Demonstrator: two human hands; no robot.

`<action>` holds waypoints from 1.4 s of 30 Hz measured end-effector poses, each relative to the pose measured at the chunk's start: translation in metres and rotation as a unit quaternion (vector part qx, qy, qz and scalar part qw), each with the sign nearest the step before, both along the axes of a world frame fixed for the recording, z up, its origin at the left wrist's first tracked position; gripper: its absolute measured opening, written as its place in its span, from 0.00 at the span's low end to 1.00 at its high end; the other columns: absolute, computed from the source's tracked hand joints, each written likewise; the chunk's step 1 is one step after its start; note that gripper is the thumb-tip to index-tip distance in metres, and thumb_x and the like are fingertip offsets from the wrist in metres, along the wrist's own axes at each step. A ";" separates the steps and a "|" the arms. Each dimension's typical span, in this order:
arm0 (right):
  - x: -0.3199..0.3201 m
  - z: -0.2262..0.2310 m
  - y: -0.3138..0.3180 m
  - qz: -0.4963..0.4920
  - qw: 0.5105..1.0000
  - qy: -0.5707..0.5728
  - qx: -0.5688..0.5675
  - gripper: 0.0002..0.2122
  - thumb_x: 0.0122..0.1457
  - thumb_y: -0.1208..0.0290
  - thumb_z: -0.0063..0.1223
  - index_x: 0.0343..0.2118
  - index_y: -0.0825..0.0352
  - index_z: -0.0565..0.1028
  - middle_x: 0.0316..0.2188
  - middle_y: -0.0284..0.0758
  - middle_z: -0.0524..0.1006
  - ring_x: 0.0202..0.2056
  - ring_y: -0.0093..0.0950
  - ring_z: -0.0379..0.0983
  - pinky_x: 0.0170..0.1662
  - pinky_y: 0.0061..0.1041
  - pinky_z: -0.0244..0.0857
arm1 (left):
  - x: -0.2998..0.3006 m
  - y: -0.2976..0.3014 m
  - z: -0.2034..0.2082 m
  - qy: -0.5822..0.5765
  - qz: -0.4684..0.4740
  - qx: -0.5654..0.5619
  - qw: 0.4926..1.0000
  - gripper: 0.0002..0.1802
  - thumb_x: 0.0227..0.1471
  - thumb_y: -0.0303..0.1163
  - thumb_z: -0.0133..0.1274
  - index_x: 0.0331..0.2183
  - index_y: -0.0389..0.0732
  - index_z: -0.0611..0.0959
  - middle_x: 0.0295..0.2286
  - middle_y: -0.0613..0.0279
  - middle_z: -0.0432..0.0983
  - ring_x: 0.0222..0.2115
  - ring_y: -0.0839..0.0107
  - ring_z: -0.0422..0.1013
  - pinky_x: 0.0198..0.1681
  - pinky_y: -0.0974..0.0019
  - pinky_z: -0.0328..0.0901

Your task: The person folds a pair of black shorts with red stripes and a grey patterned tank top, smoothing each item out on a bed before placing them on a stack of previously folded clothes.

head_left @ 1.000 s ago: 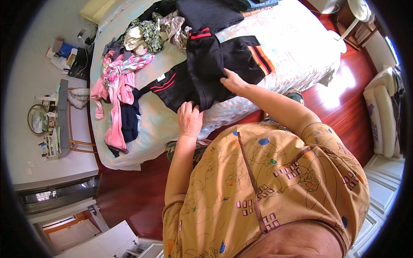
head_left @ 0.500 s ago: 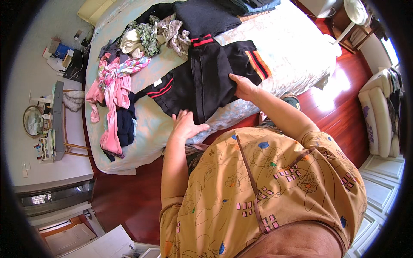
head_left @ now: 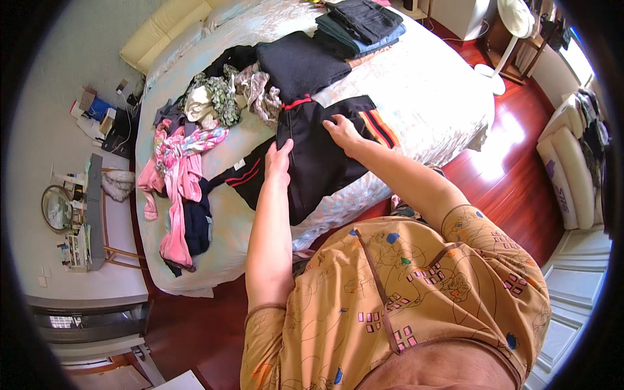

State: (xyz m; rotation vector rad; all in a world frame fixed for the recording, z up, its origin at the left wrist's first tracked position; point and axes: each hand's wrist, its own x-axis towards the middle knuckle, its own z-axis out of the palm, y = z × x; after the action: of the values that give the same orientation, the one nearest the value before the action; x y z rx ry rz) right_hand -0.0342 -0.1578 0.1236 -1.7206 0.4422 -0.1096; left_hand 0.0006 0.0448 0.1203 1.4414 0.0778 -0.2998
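Observation:
A black jacket with red-striped trim lies partly folded across the near side of the bed. Its striped yellow, orange and red hem points right, and a small white label shows at its left end. One sleeve is laid lengthwise over the body, its red-banded cuff toward the far side. My left hand is closed on the left edge of that sleeve, thumb on top and fingers partly hidden. My right hand rests on the jacket to the right of the sleeve, fingers stretched out and holding nothing.
Pink clothes and crumpled patterned scarves heap up at left. Beyond the jacket lie a dark folded garment and a stack of folded jeans. A white stand fan is at far right, a cream armchair nearer.
Both hands have moved farther from me over the jacket. My left hand has gone from the near edge to the sleeve; my right has left the jacket's right side. The view has shifted slightly.

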 end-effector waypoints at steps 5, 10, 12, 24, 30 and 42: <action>-0.062 0.038 0.001 0.151 0.978 -0.106 0.095 0.21 0.62 0.66 0.51 0.57 0.65 0.67 0.44 0.35 0.75 0.46 0.24 0.69 0.52 0.26 0.62 | -0.067 0.036 0.076 -0.101 -0.043 -0.022 0.994 0.18 0.54 0.31 0.57 0.45 0.30 0.79 0.41 0.60 0.77 0.40 0.74 0.72 0.48 0.69 0.65; -0.111 0.083 -0.008 0.409 0.905 -0.098 0.067 0.22 0.60 0.78 0.48 0.59 0.66 0.66 0.53 0.33 0.72 0.55 0.21 0.64 0.60 0.25 0.55 | -0.161 0.073 0.101 -0.172 -0.005 0.022 0.985 0.31 0.50 0.23 0.59 0.52 0.31 0.64 0.39 0.54 0.77 0.41 0.71 0.72 0.48 0.67 0.66; -0.132 0.096 -0.007 0.475 0.853 -0.194 -0.093 0.31 0.54 0.79 0.52 0.63 0.67 0.60 0.58 0.42 0.68 0.58 0.34 0.65 0.63 0.32 0.54 | -0.201 0.089 0.096 -0.164 -0.023 0.092 0.982 0.41 0.48 0.20 0.62 0.57 0.33 0.56 0.42 0.48 0.76 0.40 0.68 0.74 0.45 0.67 0.68; -0.143 0.110 0.003 0.613 0.693 -0.240 -0.295 0.12 0.52 0.62 0.61 0.27 0.66 0.74 0.53 0.48 0.69 0.56 0.45 0.64 0.63 0.48 0.50 | -0.258 0.100 0.068 -0.338 -0.112 0.479 0.803 0.28 0.35 0.19 0.62 0.43 0.42 0.78 0.41 0.51 0.71 0.45 0.49 0.69 0.46 0.56 0.67; -0.070 0.071 0.045 0.734 0.670 -0.085 0.067 0.26 0.70 0.51 0.28 0.54 0.67 0.72 0.60 0.40 0.66 0.63 0.32 0.57 0.65 0.31 0.48 | -0.230 0.079 0.090 -0.395 -0.151 0.402 0.812 0.19 0.39 0.17 0.58 0.37 0.38 0.74 0.37 0.51 0.71 0.41 0.48 0.70 0.43 0.51 0.67; -0.020 0.009 0.045 0.356 0.750 0.168 0.531 0.48 0.50 0.25 0.40 0.64 0.63 0.61 0.63 0.38 0.64 0.63 0.35 0.58 0.66 0.39 0.46 | -0.007 0.084 0.072 -0.396 0.016 0.410 0.821 0.19 0.49 0.25 0.57 0.45 0.36 0.77 0.41 0.47 0.77 0.43 0.52 0.74 0.47 0.59 0.67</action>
State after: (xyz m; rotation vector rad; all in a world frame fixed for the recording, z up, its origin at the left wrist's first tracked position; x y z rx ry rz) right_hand -0.0538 -0.1131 0.1324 -0.6437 0.0188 0.8763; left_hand -0.0066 0.1287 0.1926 2.3185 -0.5102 0.4512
